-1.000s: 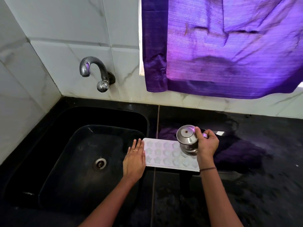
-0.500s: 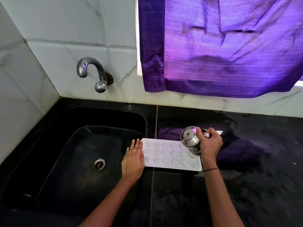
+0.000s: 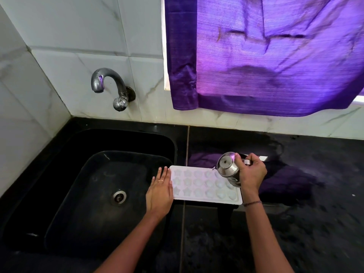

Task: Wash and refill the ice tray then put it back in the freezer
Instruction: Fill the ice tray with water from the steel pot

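Note:
A white ice tray (image 3: 199, 186) with star and heart moulds lies flat on the black counter, just right of the sink. My left hand (image 3: 160, 191) rests flat against the tray's left end, fingers together and stretched. My right hand (image 3: 252, 173) grips a small steel jug (image 3: 228, 168) by its handle. The jug is tipped towards the left over the tray's far right corner, its lid facing me. I cannot make out any water stream.
A black sink (image 3: 110, 194) with a round drain lies left of the tray, under a steel wall tap (image 3: 110, 87). A purple curtain (image 3: 266, 56) hangs over the back wall. The black counter (image 3: 315, 223) stretches to the right, carrying a purple reflection.
The jug has shifted right along the tray towards its far right corner and tipped further. My left hand has stayed at the tray's left end.

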`<act>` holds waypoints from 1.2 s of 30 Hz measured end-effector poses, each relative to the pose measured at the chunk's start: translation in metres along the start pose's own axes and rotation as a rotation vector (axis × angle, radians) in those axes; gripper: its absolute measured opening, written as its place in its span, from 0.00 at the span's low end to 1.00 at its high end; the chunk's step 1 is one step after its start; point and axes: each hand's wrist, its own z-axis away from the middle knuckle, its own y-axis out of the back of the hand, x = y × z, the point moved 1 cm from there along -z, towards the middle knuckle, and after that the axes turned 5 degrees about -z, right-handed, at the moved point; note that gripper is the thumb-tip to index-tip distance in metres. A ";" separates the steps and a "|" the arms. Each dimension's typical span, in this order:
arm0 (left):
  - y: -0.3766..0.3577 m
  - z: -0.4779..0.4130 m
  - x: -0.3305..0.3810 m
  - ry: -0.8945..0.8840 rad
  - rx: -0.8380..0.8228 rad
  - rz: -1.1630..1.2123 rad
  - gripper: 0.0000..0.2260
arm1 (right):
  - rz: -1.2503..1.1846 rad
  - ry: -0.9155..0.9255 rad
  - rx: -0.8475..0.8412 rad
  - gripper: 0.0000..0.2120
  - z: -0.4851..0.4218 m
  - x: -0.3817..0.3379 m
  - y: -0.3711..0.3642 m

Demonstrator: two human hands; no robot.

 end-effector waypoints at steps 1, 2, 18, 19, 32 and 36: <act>0.000 0.000 0.000 0.001 -0.001 0.003 0.32 | -0.001 -0.003 0.004 0.18 0.000 0.000 0.000; 0.000 0.000 0.000 0.002 0.000 0.005 0.32 | -0.005 -0.009 0.008 0.19 0.000 0.000 0.000; 0.000 0.000 -0.001 -0.004 0.010 -0.009 0.32 | -0.242 -0.257 0.118 0.18 -0.012 0.020 0.007; 0.000 0.000 -0.001 -0.004 0.010 -0.010 0.32 | -0.230 -0.251 0.122 0.17 -0.013 0.020 0.008; -0.002 0.000 -0.002 -0.005 0.021 -0.007 0.31 | -0.075 -0.105 0.127 0.18 -0.015 0.016 0.018; -0.002 0.001 -0.002 -0.002 0.024 -0.004 0.31 | -0.040 -0.090 0.110 0.17 -0.014 0.015 0.018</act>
